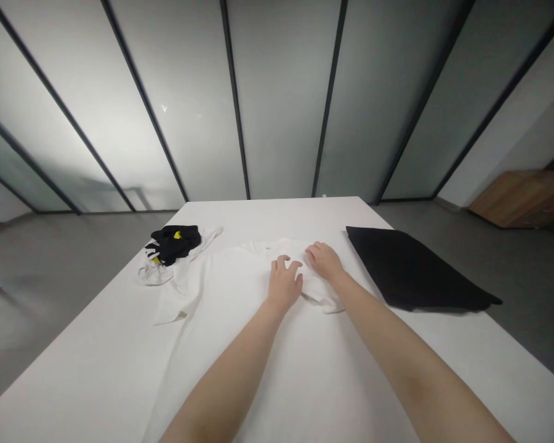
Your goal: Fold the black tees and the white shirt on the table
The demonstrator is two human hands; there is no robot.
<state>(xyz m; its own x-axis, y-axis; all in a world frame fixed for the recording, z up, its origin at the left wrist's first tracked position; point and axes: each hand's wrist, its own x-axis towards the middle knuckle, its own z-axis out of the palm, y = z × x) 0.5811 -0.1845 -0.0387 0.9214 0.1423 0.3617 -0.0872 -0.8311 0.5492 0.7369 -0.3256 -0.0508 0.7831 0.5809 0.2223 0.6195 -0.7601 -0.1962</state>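
A white T-shirt point(231, 295) lies spread on the white table, its collar toward the far end and one sleeve out to the left. Its right side is folded inward, with the sleeve edge beneath my forearms. Over the upper middle of the shirt is my left hand point(285, 283), fingers spread and bent, with nothing visible in them. My right hand point(325, 261) is at the shirt's right shoulder, its fingers curled together on the cloth. The fingertips' exact grip is hard to see.
On the table's left edge sits a heap of black clothing point(175, 243) with yellow and white marks, on top of white cloth point(154, 272). A flat black sheet point(415, 267) lies at the right, its corner past the table point(277, 212) edge. Wooden furniture point(521, 197) stands far right.
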